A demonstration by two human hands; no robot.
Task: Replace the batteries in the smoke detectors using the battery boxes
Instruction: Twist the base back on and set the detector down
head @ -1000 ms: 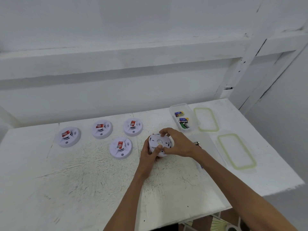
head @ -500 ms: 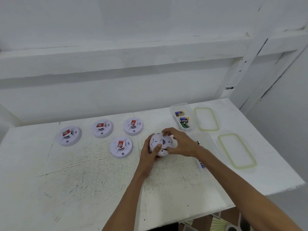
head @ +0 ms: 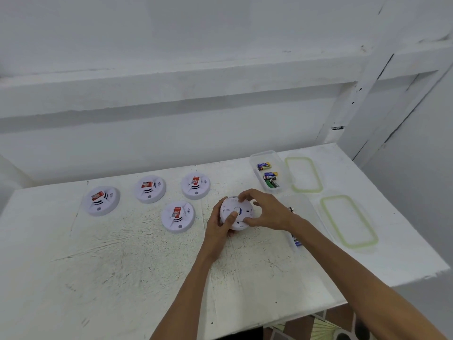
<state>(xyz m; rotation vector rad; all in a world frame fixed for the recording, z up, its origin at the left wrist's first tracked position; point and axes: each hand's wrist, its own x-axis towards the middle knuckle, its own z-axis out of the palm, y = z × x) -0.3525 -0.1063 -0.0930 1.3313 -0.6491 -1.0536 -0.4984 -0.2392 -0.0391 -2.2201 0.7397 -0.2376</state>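
Both hands hold a white round smoke detector (head: 236,212) with its back side facing me, just above the table. My left hand (head: 219,225) grips its left edge with the thumb pressed on the back near the centre. My right hand (head: 266,212) curls over its top and right rim. Several other white smoke detectors lie face up with red stickers: one (head: 101,200) far left, one (head: 150,188), one (head: 195,185), and one (head: 178,216) nearer me. A clear battery box (head: 268,171) at the back right holds several batteries. A second clear box (head: 302,223) lies partly hidden behind my right forearm.
Two clear lids with green seals lie on the white table (head: 122,266): one (head: 304,174) beside the far box, the other (head: 349,220) near the right edge. A white wall rises behind the table. The table's front edge runs below my arms.
The detector has dropped slightly lower toward the table and turned a little between my hands. My right fingers have shifted along its rim. Everything else is as before.
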